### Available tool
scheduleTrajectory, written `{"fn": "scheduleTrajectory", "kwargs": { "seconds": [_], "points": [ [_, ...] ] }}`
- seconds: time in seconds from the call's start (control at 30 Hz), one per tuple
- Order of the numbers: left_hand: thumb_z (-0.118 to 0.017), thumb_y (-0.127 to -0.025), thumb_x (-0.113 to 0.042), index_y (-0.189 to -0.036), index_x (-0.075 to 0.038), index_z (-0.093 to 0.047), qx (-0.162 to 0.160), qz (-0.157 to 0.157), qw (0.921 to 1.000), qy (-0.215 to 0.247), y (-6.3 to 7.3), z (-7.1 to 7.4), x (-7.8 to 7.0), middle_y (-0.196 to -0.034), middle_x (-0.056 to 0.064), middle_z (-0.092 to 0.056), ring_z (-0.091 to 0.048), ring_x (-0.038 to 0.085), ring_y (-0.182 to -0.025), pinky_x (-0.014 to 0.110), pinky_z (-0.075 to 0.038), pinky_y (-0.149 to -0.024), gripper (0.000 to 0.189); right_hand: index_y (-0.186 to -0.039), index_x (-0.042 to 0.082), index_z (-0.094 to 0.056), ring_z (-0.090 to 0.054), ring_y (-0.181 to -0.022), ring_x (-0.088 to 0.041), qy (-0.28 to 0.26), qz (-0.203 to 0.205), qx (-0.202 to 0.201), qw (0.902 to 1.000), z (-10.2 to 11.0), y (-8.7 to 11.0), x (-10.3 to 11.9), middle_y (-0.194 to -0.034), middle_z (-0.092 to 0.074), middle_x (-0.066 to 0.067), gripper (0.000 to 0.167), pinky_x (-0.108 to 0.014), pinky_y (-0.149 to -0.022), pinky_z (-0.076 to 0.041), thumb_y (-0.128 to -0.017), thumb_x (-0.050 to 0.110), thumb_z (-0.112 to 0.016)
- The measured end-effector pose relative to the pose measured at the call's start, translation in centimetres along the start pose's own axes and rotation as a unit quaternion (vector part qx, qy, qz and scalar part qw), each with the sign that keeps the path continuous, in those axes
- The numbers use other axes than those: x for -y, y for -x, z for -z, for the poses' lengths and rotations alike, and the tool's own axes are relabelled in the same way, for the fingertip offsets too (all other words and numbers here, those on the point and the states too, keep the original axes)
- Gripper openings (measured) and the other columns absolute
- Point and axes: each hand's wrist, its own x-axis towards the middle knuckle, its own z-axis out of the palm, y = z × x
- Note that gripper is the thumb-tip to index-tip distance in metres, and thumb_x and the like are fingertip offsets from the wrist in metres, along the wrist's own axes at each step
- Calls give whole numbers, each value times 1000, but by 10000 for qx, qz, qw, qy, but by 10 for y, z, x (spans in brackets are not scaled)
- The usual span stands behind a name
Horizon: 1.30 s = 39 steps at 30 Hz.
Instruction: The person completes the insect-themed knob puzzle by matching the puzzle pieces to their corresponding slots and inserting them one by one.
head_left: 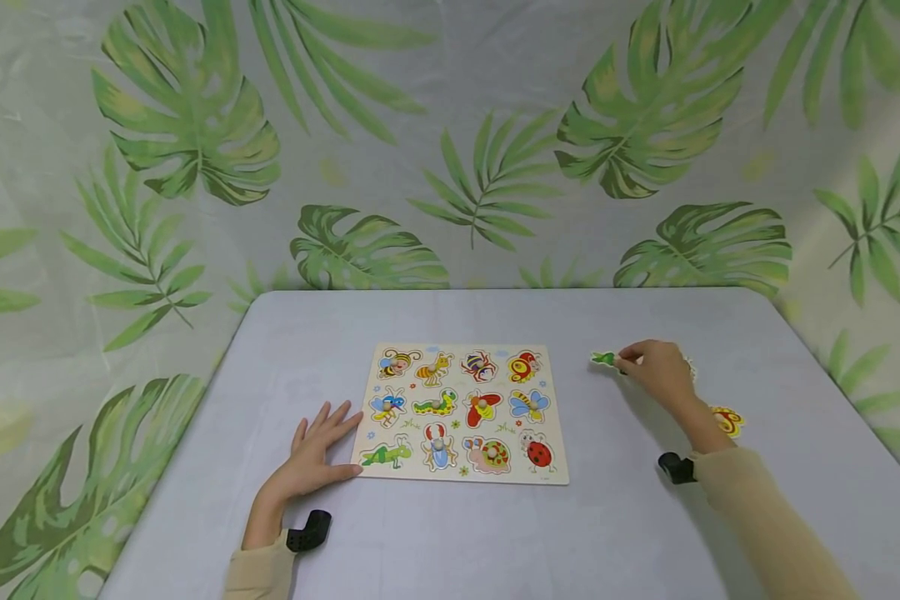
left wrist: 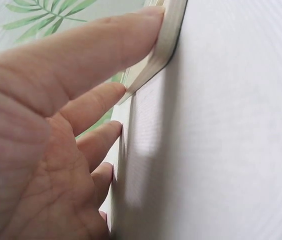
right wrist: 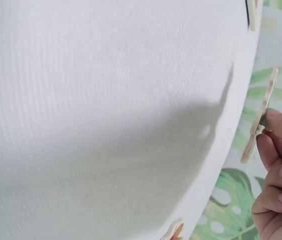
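A wooden insect puzzle board (head_left: 412, 425) lies flat on the table, with knobbed pieces in many of its shapes. My left hand (head_left: 311, 454) spreads its fingers along the board's left edge, thumb near the lower corner; in the left wrist view the thumb (left wrist: 116, 42) touches the board's side (left wrist: 167, 42). To the right of the board, my right hand (head_left: 656, 371) pinches a green insect puzzle piece (head_left: 603, 358). The right wrist view shows this piece (right wrist: 261, 117) edge-on between thumb and forefinger, raised above the table.
A yellow and red puzzle piece (head_left: 727, 421) lies beside the right wrist. Another pale piece (head_left: 692, 368) is mostly hidden behind the right hand. The white table (head_left: 450, 542) ends at a leaf-patterned cloth (head_left: 487, 192) behind it.
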Motion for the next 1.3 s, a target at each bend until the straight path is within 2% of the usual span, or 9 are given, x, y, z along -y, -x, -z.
{"fn": "scheduleTrajectory", "kwargs": {
  "seconds": [0.1, 0.3, 0.67, 0.9, 1.13, 1.3],
  "points": [
    [-78, -71, -28, -139, -9, -45, 113, 164, 9998, -44, -1, 1, -2, -154, 18, -26, -5, 44, -145, 63, 9, -112, 78, -92, -2, -73, -58, -68, -21, -18, 107, -15, 9999, -2, 2, 4, -87, -72, -20, 22, -24, -52, -40, -84, 18, -67],
    [-78, -72, -27, -140, -10, -45, 182, 264, 9995, -20, 0, 2, -2, -155, 17, -24, -4, 43, -146, 62, 9, -113, 78, -91, -2, -73, -59, -70, -21, -41, 230, 27, 9997, -6, 7, 14, -87, -72, -20, 21, -27, -57, -43, -83, 17, -68],
    [-77, -73, -27, -140, -10, -44, 157, 193, 9997, -32, -1, 2, -1, -155, 18, -25, -4, 43, -145, 62, 9, -113, 77, -88, -1, -74, -61, -70, -22, 3, 529, -126, 9985, -11, 12, 31, -84, -73, -16, 20, -34, -60, -48, -82, 18, -70],
    [-77, -73, -27, -140, -9, -44, 188, 150, 9997, -56, -3, 3, -1, -155, 17, -25, -4, 44, -145, 62, 9, -112, 76, -89, -1, -73, -62, -74, -25, -17, 511, -21, 9987, -12, 15, 43, -85, -72, -16, 20, -41, -66, -50, -82, 18, -69],
    [-77, -72, -27, -140, -11, -44, 174, 234, 9996, -67, -3, 2, 0, -155, 17, -25, -4, 42, -146, 61, 9, -113, 77, -88, 2, -74, -61, -73, -20, -12, 657, 62, 9978, -20, 17, 53, -81, -72, -11, 21, -38, -66, -50, -82, 21, -70],
    [-77, -73, -27, -140, -11, -44, 176, 205, 9996, -59, -3, 1, 1, -155, 17, -25, -4, 42, -146, 61, 9, -113, 77, -87, 1, -74, -64, -75, -24, -12, 771, 162, 9969, -20, 18, 65, -80, -72, -11, 21, -41, -68, -51, -82, 21, -71]
  ]
}}
